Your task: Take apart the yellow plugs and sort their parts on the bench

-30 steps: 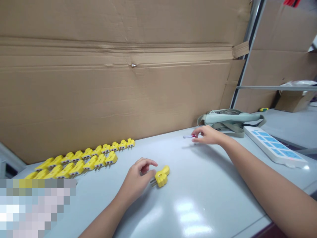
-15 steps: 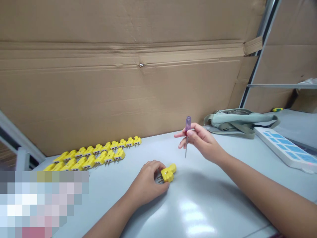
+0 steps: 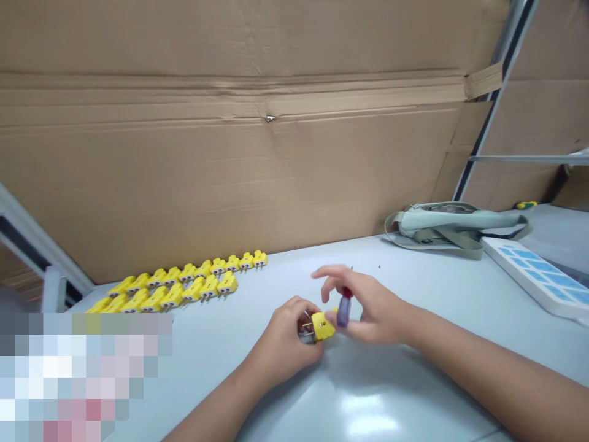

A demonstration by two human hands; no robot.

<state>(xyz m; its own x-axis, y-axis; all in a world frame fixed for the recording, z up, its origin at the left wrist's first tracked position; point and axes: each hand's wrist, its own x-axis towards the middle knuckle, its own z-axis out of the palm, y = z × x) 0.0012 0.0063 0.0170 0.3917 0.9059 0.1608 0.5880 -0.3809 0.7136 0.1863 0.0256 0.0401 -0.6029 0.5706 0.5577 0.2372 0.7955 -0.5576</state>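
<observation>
My left hand (image 3: 284,339) is closed around a yellow electrical plug (image 3: 323,326) just above or on the tabletop; I cannot tell which. The plug's metal pins point left into my palm. My right hand (image 3: 375,307) has come up against the plug's far end, thumb and fingertips close to it. It also keeps hold of a screwdriver (image 3: 343,311), whose purple handle now hangs downward while its blade points up and away, mostly hidden by the fingers. Two rows of similar yellow plugs (image 3: 172,294) lie to the left, pins facing me.
The pale table (image 3: 276,276) meets a cardboard wall (image 3: 230,184) at the back. A grey-green bag (image 3: 442,227) with straps lies at the back right, beside a white case with blue panels (image 3: 538,273). A tiny dark speck (image 3: 379,266) lies behind my right hand. Metal framing stands at both sides.
My right hand has moved down and left to the plug. The screwdriver has swung from blade-down to handle-down within it. My left hand still holds the plug.
</observation>
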